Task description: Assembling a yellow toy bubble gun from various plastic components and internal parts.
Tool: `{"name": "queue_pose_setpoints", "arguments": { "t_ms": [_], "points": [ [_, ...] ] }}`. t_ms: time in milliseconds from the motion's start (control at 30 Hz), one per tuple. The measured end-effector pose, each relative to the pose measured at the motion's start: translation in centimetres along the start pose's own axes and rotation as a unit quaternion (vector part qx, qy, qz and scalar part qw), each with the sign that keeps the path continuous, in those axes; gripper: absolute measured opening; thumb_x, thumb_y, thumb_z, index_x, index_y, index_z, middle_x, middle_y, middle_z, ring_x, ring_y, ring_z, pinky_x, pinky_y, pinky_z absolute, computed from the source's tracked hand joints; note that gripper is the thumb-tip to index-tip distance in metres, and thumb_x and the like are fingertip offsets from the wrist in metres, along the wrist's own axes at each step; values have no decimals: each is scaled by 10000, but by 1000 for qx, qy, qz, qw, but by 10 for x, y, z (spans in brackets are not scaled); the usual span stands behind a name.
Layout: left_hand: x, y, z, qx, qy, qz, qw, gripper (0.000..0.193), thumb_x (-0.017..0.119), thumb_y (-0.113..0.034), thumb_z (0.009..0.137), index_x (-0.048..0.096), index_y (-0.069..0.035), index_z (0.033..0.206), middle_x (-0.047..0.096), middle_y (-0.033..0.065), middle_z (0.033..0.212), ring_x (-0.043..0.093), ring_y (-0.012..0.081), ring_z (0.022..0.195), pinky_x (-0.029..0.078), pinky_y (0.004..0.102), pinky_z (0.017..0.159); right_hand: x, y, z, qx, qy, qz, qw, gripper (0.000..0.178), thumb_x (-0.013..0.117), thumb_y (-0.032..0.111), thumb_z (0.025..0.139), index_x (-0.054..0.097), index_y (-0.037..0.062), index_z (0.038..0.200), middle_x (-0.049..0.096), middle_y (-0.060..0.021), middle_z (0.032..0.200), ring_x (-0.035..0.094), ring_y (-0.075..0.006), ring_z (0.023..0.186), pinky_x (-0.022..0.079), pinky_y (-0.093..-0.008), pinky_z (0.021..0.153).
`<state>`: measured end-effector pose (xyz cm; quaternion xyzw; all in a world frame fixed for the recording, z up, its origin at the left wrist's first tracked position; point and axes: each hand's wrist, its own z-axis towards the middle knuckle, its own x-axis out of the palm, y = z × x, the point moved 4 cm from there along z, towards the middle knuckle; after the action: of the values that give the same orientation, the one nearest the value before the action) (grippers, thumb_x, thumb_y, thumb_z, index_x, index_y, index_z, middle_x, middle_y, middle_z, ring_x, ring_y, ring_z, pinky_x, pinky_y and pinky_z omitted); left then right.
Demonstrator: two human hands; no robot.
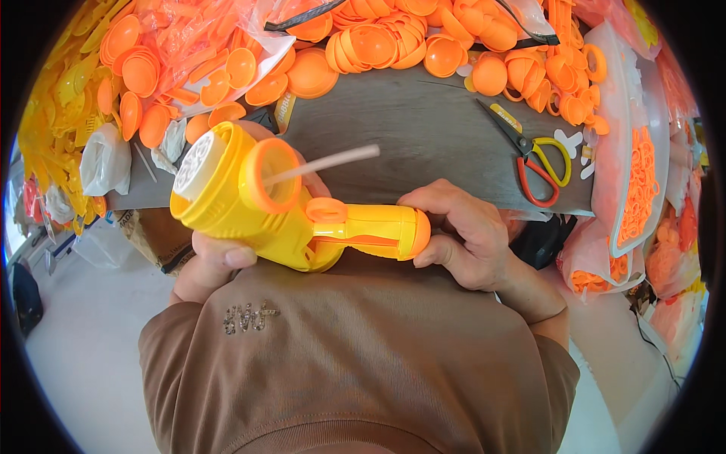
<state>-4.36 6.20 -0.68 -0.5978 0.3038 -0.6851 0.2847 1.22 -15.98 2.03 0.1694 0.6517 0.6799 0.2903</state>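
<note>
One yellow toy body (pixel 276 231) sits between the person's hands before the brown shirt (pixel 363 340), its long axis slanting from the white round end (pixel 198 165) at upper left to the orange-tipped handle (pixel 378 225) at right. The left hand (pixel 221 253) wraps its fingers around the wide barrel; the right hand (pixel 473 238), nearer the handle, closes thumb and fingers on its tip, which lies leftward of them. Beyond, the tabletop (pixel 370 113) bears scissors (pixel 523 144) and orange cups (pixel 374 45).

Both hands (pixel 221 256) (pixel 473 238) apart, right fingertips (pixel 414 199) in a pinch.
</note>
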Motion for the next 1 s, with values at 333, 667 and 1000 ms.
{"name": "queue_pose_setpoints", "arguments": {
  "t_ms": [333, 667, 1000],
  "points": [
    [5, -1, 3, -29, 23, 60, 997, 762, 699, -341, 546, 422, 1, 1168, 549, 191, 989, 616, 340, 803, 534, 416, 706, -3, -4, -4, 11, 27, 23, 999, 508, 762, 194, 699, 547, -66, 1080, 606, -124, 914, 596, -153, 730, 469, -249, 635],
    [-3, 3, 12, -69, 17, -4, 997, 772, 729, -346, 520, 404, 35, 1107, 553, 185, 883, 617, 340, 751, 537, 431, 625, 8, -9, -6, 147, 45, 280, 948, 463, 770, 120, 700, 563, -59, 1074, 627, -115, 977, 604, -137, 846, 483, -254, 744],
    [0, -5, 23, -81, -50, 10, 995, 817, 713, -238, 555, 332, 27, 1227, 538, 248, 966, 597, 334, 739, 542, 430, 609, -4, -14, 3, 193, -23, 199, 961, 376, 695, -28, 737, 554, -60, 1084, 642, -94, 962, 612, -114, 830, 501, -249, 731]
  ]
}}
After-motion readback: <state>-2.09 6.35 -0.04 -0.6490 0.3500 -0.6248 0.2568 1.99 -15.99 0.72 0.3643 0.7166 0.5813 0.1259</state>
